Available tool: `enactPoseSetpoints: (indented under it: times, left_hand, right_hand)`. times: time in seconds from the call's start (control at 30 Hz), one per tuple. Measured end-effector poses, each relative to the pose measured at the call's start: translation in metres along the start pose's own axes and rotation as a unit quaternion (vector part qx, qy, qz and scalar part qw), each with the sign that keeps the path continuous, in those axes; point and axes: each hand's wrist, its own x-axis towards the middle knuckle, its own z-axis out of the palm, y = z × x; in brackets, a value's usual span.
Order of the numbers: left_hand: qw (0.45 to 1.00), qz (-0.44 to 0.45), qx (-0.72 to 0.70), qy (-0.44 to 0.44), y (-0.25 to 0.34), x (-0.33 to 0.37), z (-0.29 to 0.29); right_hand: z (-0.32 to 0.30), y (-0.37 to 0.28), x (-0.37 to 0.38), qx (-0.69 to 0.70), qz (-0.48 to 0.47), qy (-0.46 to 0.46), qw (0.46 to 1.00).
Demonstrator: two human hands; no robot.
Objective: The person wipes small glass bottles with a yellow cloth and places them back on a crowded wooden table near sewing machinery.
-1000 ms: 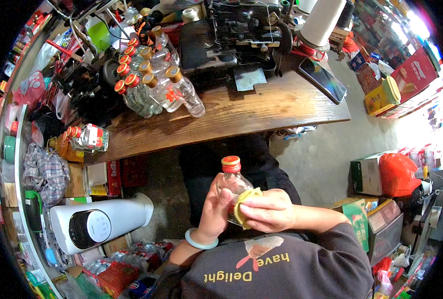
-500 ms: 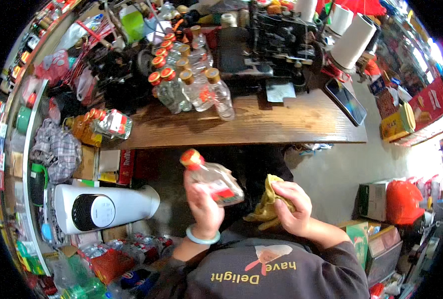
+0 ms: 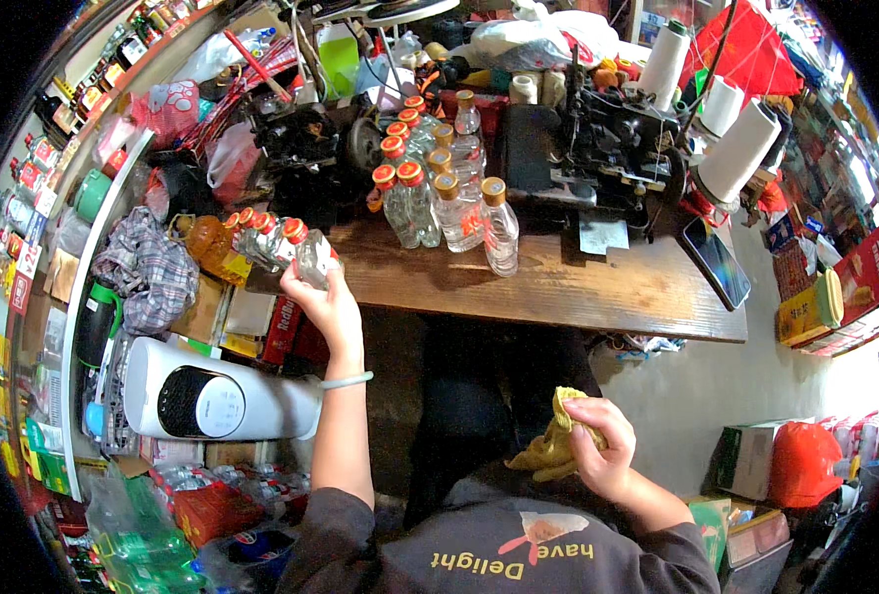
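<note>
My left hand point(image 3: 323, 309) reaches out to the table's left end, its fingers closed around a small clear bottle point(image 3: 313, 257) with a red-and-gold cap. That bottle is beside several like ones point(image 3: 259, 243) at the table's left edge; whether it rests on the wood I cannot tell. Close to my body, my right hand point(image 3: 603, 441) pinches a crumpled yellow cloth point(image 3: 548, 447). Farther back stands a cluster of upright clear bottles point(image 3: 459, 220), some capped in red, others in gold.
Black sewing machines point(image 3: 608, 148) stand on the wooden table point(image 3: 578, 287), with white thread cones point(image 3: 741, 153) behind. A phone point(image 3: 714, 262) lies at its right end. Below on the left is a white appliance point(image 3: 261, 396); a checked cloth point(image 3: 147, 267) hangs by the shelf.
My left hand has carried the bottle from in front of my body forward and left to the small group at the table's edge. My right hand keeps the cloth, and the view has shifted.
</note>
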Motion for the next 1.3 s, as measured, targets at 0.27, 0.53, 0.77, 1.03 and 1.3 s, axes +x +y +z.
enactPoseSetpoints:
  times: [0.27,0.53,0.77,1.03,1.3]
  left_hand:
    - [0.981,0.07,0.18,0.036,-0.034,0.007,0.002]
    - [0.951,0.111,0.284,0.053,-0.033,-0.012,-0.02]
    - [0.938,0.101,0.328,0.055,-0.04,0.002,-0.023]
    - [0.945,0.05,0.315,0.07,-0.035,0.011,-0.019]
    - [0.972,0.178,0.149,-0.035,-0.001,-0.026,0.009]
  right_hand:
    - [-0.002,0.0,-0.001,-0.016,0.006,-0.012,1.0]
    - [-0.002,-0.001,-0.001,-0.009,0.011,-0.014,1.0]
    - [0.0,-0.002,-0.002,0.004,0.016,-0.013,1.0]
    - [-0.002,0.003,-0.003,0.006,0.014,-0.01,1.0]
    - [0.0,0.002,0.0,0.004,0.018,-0.01,1.0]
